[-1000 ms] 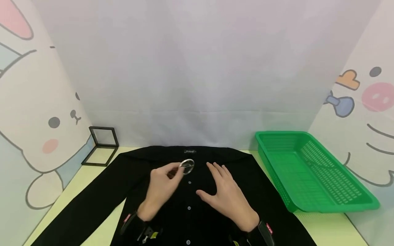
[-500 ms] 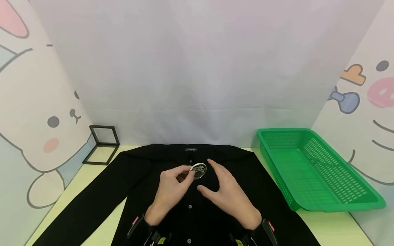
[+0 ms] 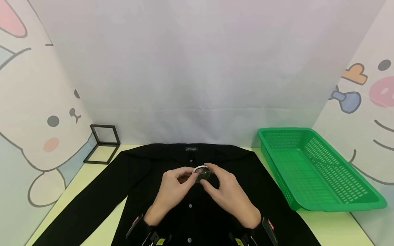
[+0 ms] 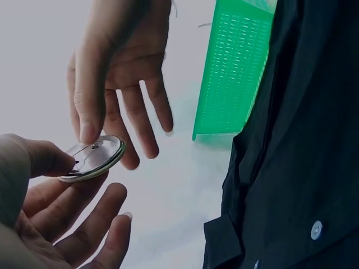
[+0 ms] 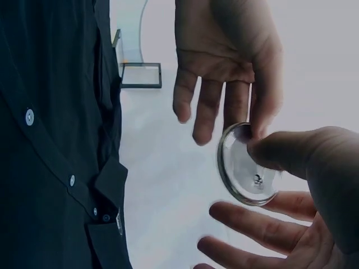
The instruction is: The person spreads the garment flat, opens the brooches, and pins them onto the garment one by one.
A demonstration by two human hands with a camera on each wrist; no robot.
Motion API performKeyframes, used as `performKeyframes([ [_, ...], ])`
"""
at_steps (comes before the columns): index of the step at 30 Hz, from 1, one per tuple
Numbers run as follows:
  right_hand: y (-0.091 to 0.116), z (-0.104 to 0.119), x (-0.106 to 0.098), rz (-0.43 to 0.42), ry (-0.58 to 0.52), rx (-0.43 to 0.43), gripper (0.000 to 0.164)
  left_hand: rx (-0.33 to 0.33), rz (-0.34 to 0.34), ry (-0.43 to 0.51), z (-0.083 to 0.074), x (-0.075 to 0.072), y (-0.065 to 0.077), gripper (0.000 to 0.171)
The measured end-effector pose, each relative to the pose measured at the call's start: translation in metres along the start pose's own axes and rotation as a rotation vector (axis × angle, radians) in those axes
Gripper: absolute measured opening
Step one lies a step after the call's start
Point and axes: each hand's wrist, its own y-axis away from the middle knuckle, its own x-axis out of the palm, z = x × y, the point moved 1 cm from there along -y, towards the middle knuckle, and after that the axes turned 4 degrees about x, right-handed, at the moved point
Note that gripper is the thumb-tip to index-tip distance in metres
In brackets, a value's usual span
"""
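Note:
Both hands meet at a round pin-back button badge [image 3: 203,175], held above a black button-up shirt [image 3: 138,171] that lies spread out, collar away from me. My left hand [image 3: 172,188] pinches the badge's left edge between thumb and fingers. On the opposite edge, the thumb and index finger of my right hand [image 3: 229,191] pinch it too. In the left wrist view the badge [image 4: 104,159] shows its silvery back with a thin pin. The right wrist view shows the badge [image 5: 238,165] tilted, my right thumb across its back and its front hidden.
A green perforated basket [image 3: 338,207] stands at the right, beside the shirt. At the back left stands an open black hinged frame [image 3: 117,136] with clear panels. The pale yellow table [image 3: 335,225] meets a white backdrop [image 3: 197,85] behind and cartoon-printed panels at the sides.
My left hand has brought the badge rightward to the right hand. The right hand's fingers, spread and apart from it earlier, have closed onto the badge's right edge.

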Motion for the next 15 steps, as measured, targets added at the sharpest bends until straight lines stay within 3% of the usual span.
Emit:
performKeyframes([
  [7,-0.004,0.0017,-0.0016,0.014,-0.031,-0.038,0.023,-0.032,0.04,-0.027,-0.0038,-0.0048,0.001,0.021],
  [15,-0.0022,0.0016,0.0033,-0.014,-0.083,-0.032,0.015,-0.069,0.074,0.014,-0.0068,-0.0065,0.0028,0.037],
])
